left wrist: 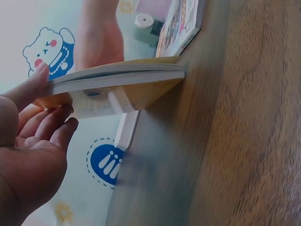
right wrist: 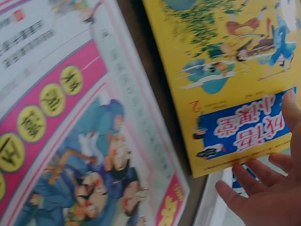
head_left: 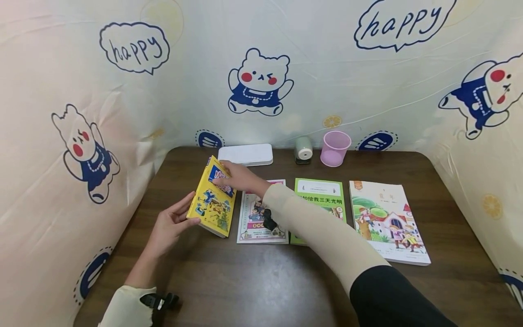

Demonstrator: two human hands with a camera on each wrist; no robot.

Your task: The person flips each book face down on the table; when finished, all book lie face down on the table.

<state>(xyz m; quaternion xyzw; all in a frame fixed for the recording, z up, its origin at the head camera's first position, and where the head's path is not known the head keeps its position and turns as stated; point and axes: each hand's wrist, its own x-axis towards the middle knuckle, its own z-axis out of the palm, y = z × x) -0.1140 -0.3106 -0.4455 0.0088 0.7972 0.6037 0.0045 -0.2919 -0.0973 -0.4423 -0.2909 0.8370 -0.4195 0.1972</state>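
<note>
A yellow book [head_left: 213,203] with a blue title panel is held tilted above the left part of the table by both hands. My left hand [head_left: 168,225] pinches its lower left edge; in the left wrist view the thumb lies on one cover and the curled fingers [left wrist: 59,123] are under the other. At the top edge, my right hand [head_left: 241,176] grips the book, thumb on the front cover and fingers behind. Just right of it, a pink-and-white book [head_left: 249,227] lies flat, partly hidden by the right forearm.
A green book [head_left: 318,187] and a white illustrated book [head_left: 388,222] lie farther right in the row. Along the back of the table [head_left: 245,281] stand a white flat case [head_left: 245,155], a green pencil sharpener [head_left: 303,149] and a pink cup [head_left: 335,150]. Printed cloth hangs behind.
</note>
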